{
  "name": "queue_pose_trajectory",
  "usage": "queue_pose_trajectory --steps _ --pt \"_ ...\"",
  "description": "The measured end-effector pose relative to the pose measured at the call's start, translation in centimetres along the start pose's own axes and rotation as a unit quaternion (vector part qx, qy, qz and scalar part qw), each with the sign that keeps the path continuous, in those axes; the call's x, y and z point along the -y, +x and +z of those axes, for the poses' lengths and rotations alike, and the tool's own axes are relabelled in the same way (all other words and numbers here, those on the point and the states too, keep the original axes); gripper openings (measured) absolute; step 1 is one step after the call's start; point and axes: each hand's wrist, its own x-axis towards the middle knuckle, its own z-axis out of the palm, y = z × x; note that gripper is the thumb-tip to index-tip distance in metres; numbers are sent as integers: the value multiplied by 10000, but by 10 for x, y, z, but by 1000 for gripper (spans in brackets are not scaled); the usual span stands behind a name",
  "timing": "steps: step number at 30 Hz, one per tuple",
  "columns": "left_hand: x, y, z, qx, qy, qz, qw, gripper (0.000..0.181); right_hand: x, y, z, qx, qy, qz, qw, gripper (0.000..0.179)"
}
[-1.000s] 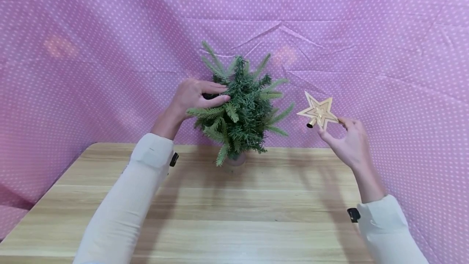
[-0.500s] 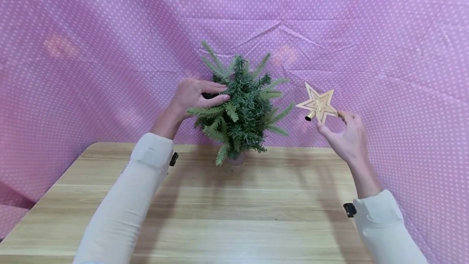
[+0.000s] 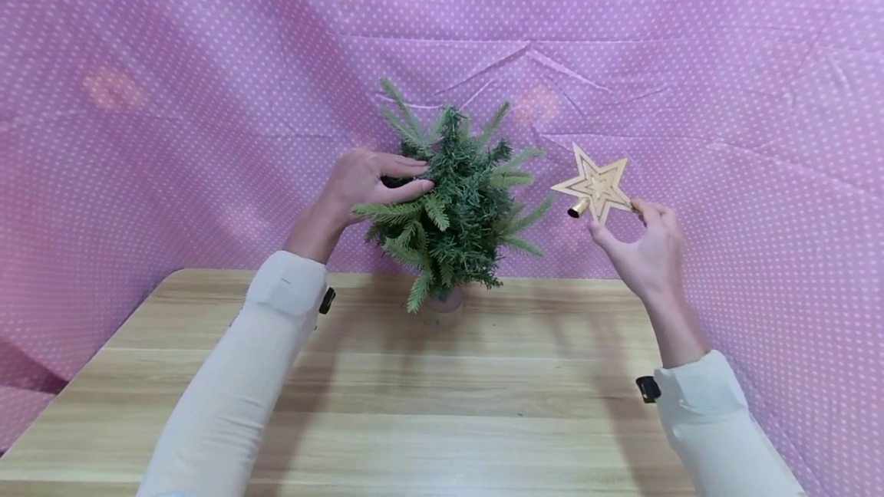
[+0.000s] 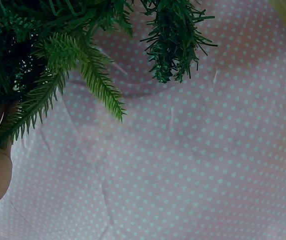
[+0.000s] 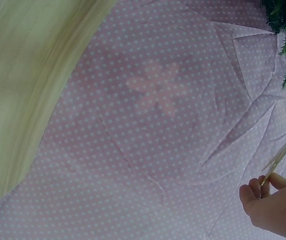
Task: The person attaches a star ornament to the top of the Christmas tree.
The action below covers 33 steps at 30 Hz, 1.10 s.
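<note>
In the head view a small artificial Christmas tree stands at the back of the table, with dark and lighter green sprigs. My left hand grips it from the left side, thumb and fingers among the branches, the fingertips partly hidden by needles. To the right of the tree, a gold star tree topper is held up by my right hand, which pinches one of its points between thumb and fingers. The star's short round socket points down and left. The right wrist view shows the star edge-on.
A wood-grain table spreads out in front, its back edge beneath the tree. Pink dotted cloth hangs behind and along both sides. The tree's base is mostly covered by lower branches.
My right hand has raised the star and brought it slightly left, closer to the tree. The left hand and the tree have stayed in place.
</note>
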Motion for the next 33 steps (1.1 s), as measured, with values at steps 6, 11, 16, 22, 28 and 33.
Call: queue_pose_trajectory --steps 6,11,16,22,28,33 --pt "-2 -1 0 23 -45 -10 10000 43 7 1 4 -112 152 -48 9998 80" --pt "-2 -1 0 18 -11 40 10000 44 14 3 7 -173 185 -38 9997 80" --pt "0 0 1 -36 -3 106 9999 44 19 4 7 -181 226 -45 9996 81" --pt "1 0 1 -60 -8 150 9999 42 23 5 8 -232 217 -44 9995 81" --pt "2 0 2 -57 -53 188 9998 44 26 7 11 -335 290 -104 9990 79" --pt "3 1 2 -46 -13 205 9998 44 29 8 12 -380 364 -126 9985 81"
